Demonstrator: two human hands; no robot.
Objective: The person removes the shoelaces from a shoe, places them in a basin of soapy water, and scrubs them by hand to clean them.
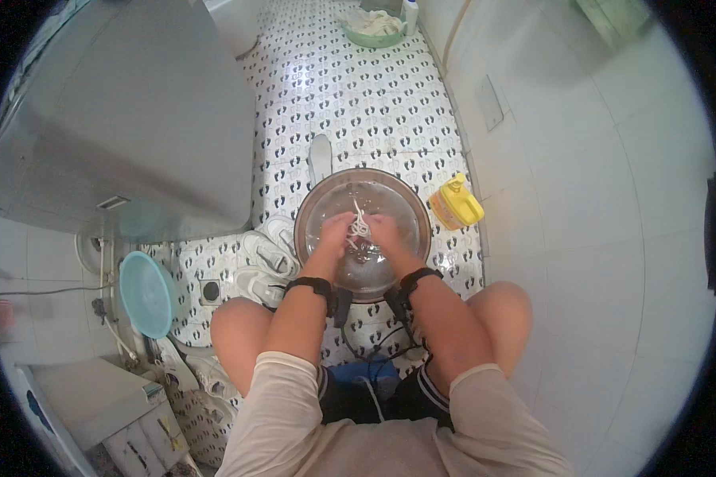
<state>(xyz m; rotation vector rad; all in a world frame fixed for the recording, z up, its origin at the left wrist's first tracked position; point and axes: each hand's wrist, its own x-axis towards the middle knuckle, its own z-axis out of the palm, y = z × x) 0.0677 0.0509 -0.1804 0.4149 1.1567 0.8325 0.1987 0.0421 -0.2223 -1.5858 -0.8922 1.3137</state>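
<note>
A round brown-rimmed basin point(304, 258) with water in it stands on the floor between my knees. Over its middle, my left hand point(336, 230) and my right hand point(384, 230) are closed from both sides on a bunch of white shoelaces point(359, 229). One loose end sticks up beyond the fingers. The laces hang in loops between the two hands, close to the water. Several white shoes point(267, 253) lie to the left of the basin, near my left forearm. A pale insole point(321, 157) leans or lies against the basin's far left rim.
A yellow jug point(456, 203) stands right of the basin by the tiled wall. A grey appliance point(159, 119) fills the upper left. A light-blue basin point(146, 295) stands at left, near a floor drain point(210, 292). Far ahead sits a green basin point(371, 38) with cloth beside a white bottle point(410, 17).
</note>
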